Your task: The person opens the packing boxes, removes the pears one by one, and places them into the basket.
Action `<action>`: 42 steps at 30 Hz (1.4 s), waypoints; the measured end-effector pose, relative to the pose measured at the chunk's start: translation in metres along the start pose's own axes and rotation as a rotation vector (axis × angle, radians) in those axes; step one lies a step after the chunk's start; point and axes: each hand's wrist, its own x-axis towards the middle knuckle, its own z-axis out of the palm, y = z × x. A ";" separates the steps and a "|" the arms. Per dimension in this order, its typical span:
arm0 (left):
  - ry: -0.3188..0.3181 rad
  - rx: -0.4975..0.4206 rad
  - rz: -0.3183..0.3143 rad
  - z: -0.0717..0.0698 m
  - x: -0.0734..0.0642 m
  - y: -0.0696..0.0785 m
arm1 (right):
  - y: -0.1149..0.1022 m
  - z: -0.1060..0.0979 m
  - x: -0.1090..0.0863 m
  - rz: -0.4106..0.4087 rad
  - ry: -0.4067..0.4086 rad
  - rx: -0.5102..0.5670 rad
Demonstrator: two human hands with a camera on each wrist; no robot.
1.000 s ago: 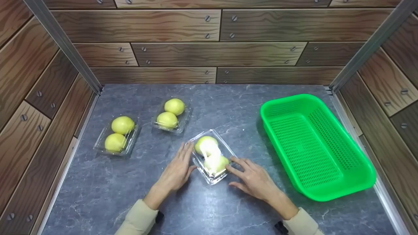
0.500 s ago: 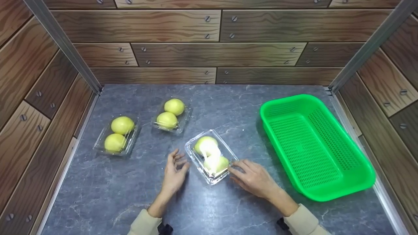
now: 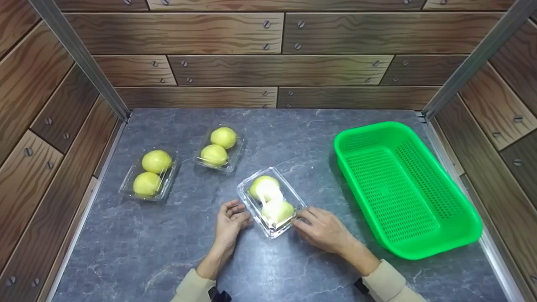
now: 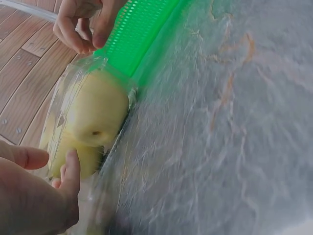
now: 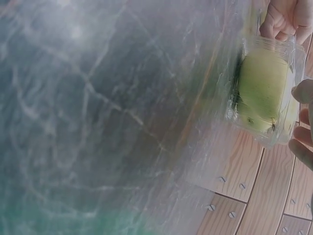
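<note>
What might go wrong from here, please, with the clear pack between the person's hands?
The clear pack might tip if lifted lopsidedly, since the right hand is at one edge. Its two rounded fruits could then roll inside. Glare on the pack could hide a poor seal.

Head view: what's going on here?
A person has both hands at a clear box holding two fruits on a table. The right hand is at its right edge, the left hand beside the opposite edge; whether either grips it is unclear. Two more filled boxes sit to the left, and a green basket to the right.
</note>
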 end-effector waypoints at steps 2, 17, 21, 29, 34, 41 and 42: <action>-0.008 -0.012 -0.015 0.001 0.000 -0.001 | 0.000 0.001 0.000 -0.005 -0.004 -0.007; -0.068 -0.109 -0.055 -0.001 0.004 -0.006 | 0.000 0.005 -0.002 -0.030 -0.015 -0.019; -0.074 -0.125 -0.059 -0.002 0.005 -0.006 | -0.001 0.006 -0.002 -0.030 -0.029 -0.015; -0.081 -0.122 -0.071 -0.004 0.008 -0.005 | 0.000 0.007 -0.003 -0.035 -0.031 -0.012; -0.104 -0.116 -0.063 -0.005 0.008 -0.003 | 0.001 0.007 -0.002 -0.033 -0.028 -0.013; -0.113 -0.122 -0.071 -0.004 0.007 -0.006 | 0.002 0.008 -0.001 -0.047 -0.021 -0.033; -0.114 -0.124 -0.073 -0.004 0.006 -0.006 | 0.002 0.008 -0.001 -0.050 -0.019 -0.036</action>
